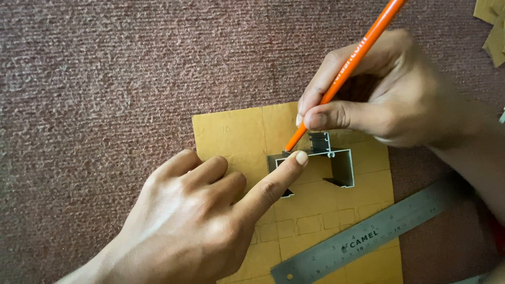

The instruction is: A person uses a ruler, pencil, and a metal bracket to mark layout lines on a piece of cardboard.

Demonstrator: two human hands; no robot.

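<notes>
On the mauve carpet (105, 79), my left hand (194, 215) pins the metal profile (331, 158) with fingertip onto tan cardboard (236, 137); my right hand (389, 100) pinches an orange pencil (347, 68); a steel ruler (368, 236) probably rests flat.

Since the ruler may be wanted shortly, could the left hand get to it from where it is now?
Probably yes: the left hand lies close beside the steel ruler, with only bare card between them. Its forefinger would first have to leave the metal piece it presses.
</notes>
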